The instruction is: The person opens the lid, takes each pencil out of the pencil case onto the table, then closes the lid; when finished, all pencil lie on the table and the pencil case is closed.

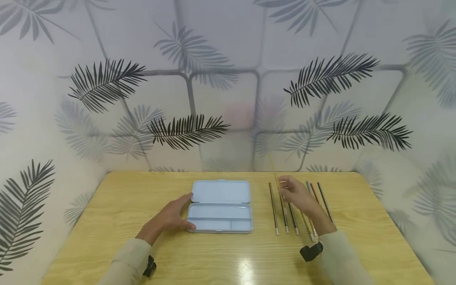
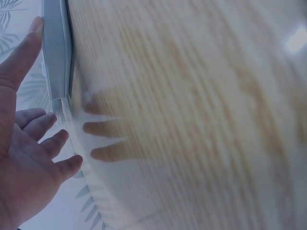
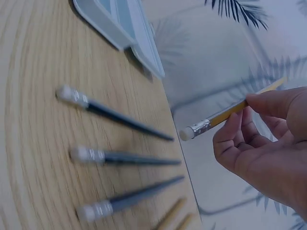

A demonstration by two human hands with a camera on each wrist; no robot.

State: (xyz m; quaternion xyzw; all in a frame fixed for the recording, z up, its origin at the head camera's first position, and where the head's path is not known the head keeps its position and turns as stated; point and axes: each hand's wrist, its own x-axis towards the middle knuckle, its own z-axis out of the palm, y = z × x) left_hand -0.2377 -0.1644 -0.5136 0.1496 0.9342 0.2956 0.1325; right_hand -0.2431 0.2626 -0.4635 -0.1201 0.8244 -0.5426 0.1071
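An open light-blue pencil case [image 1: 220, 206] lies in the middle of the wooden table [image 1: 117, 221]. My left hand [image 1: 173, 215] rests flat against its left side, with the thumb [image 2: 21, 50] on the case edge [image 2: 56, 52] and the fingers straight. My right hand [image 1: 295, 194] pinches a yellow pencil [image 1: 274, 172] and holds it tilted above the table, eraser end [image 3: 192, 130] down. Several pencils [image 1: 285, 213] lie in a row on the table under and beside that hand; three dark ones [image 3: 120, 155] show in the right wrist view.
Walls with a palm-leaf print [image 1: 185, 130] close in the table at the back and on both sides. The case has a lid [image 1: 221, 192] folded back and a divided tray [image 1: 220, 219] toward me. A light glare [image 1: 246, 271] lies on the near table edge.
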